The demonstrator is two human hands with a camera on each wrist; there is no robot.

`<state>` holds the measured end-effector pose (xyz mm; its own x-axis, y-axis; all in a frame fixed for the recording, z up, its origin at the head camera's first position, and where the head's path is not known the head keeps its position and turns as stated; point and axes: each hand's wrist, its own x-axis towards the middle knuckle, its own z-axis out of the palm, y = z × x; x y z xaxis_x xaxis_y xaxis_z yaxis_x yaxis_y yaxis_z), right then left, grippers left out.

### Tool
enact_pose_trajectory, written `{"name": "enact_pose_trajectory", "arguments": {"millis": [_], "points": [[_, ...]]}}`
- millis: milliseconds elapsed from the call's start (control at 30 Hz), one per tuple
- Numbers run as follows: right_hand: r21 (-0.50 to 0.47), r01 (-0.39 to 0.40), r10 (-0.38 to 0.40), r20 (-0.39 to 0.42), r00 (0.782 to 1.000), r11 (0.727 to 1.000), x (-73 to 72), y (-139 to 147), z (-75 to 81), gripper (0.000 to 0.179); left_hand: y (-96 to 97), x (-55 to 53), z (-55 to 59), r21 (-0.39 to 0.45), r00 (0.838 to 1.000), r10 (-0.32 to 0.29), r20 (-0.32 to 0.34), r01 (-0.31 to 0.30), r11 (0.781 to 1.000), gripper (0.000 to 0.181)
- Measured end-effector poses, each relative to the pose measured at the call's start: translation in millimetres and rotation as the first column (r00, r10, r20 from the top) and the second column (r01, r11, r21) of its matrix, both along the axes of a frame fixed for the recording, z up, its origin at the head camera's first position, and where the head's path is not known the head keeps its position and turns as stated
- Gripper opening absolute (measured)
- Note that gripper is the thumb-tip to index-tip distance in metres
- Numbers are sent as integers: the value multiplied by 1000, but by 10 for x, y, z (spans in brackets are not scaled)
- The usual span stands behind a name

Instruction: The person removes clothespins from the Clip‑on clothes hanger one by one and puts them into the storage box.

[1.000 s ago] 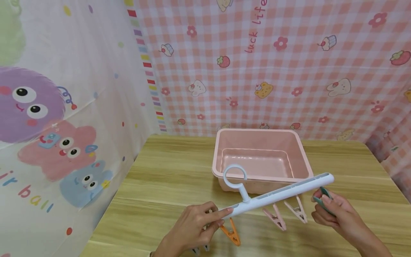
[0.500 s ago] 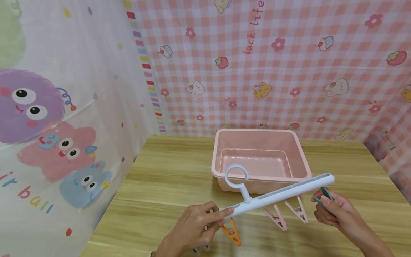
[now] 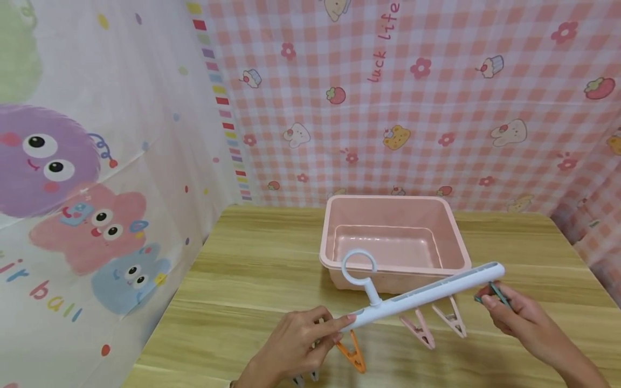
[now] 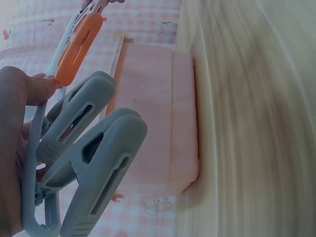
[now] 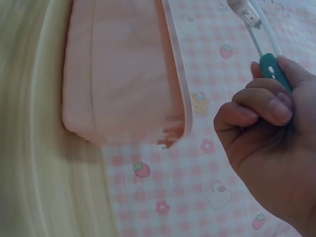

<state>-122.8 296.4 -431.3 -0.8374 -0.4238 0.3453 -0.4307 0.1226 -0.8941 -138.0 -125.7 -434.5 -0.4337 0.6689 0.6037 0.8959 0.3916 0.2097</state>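
A pale blue clip hanger (image 3: 427, 296) with a round hook is held above the table, its right end tilted up. My left hand (image 3: 301, 339) grips its left end. Just under the hanger's right end, my right hand (image 3: 529, 323) pinches a green clothespin (image 5: 272, 69) between thumb and fingers. An orange clothespin (image 3: 358, 358) hangs beside the left fingertips. Two pale pink clothespins, one pinker (image 3: 422, 334) and one whiter (image 3: 453, 320), hang farther right. In the left wrist view, two grey clothespins (image 4: 106, 173) hang at the gripped end, mostly hidden in the head view.
A pink plastic bin (image 3: 335, 237) stands on the wood-grain table (image 3: 252, 258), behind the hanger. Checked pink cloth (image 3: 359, 108) covers the back wall. A white cartoon cloth (image 3: 160, 134) hangs on the left side.
My right hand has shifted slightly right, and the green clothespin has turned in its fingers, close to the bar's end. The hanger and left hand have moved only a little to the right.
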Motion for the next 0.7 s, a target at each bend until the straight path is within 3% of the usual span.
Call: {"name": "enact_pose_trajectory", "arguments": {"millis": [133,300,400,467,600,700], "points": [[183,172,-169,-32,985,968,33,61,-5,45,8,12,-5,6,1000,-19,2,19,1000,47],[371,337,-313,-126,941,865,32,81,-6,35,8,14,-22,14,1000,-20,10,20,1000,48],[447,408,-354,-203,913,796,41,64,8,42,6,21,-28,12,999,-11,44,10,1000,48],[456,446,-350,-281,893,771,40,52,23,42,7,27,-27,10,998,1,64,-1,1000,48],[435,547,-330,-480,813,715,33,20,58,35,8,32,-24,6,997,15,82,-15,1000,48],[436,602,-322,-559,764,669,35,-3,86,25,10,28,-23,2,997,13,71,-13,1000,47]]}}
